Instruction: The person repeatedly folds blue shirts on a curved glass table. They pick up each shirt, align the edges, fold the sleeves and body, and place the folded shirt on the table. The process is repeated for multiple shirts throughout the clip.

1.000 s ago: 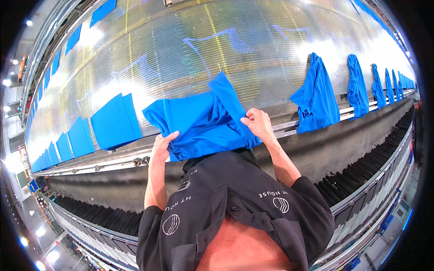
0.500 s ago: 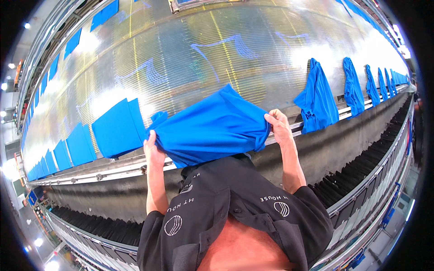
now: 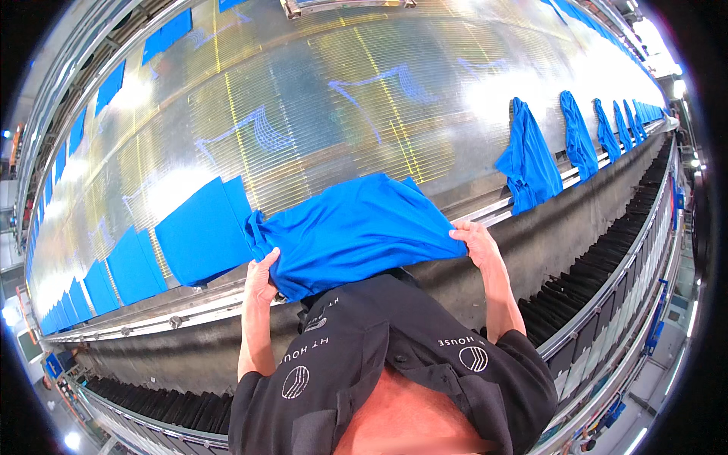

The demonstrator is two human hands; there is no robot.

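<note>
A blue piece of fabric [image 3: 356,231] is stretched between my two hands at the near edge of a long, shiny printing table [image 3: 303,144]. Its far part lies on the table surface, and folds run across its middle. My left hand [image 3: 262,279] is closed on its lower left corner, where the cloth bunches up. With thumb and fingers pinched, my right hand [image 3: 474,241] grips the opposite corner at the right. Just left of the fabric, flat blue panels [image 3: 201,231] lie side by side on the table.
Bunched blue cloths [image 3: 527,163] sit in a row along the table's near edge to the right. A metal rail [image 3: 205,307] follows that edge. Behind me runs a rack of dark slats [image 3: 584,273]. A frame [image 3: 345,6] rests on the table at the far side.
The fabric's raised middle has dropped lower and flatter onto the table. My right hand has moved slightly right and down, pulling its corner outward; my left hand is a little lower.
</note>
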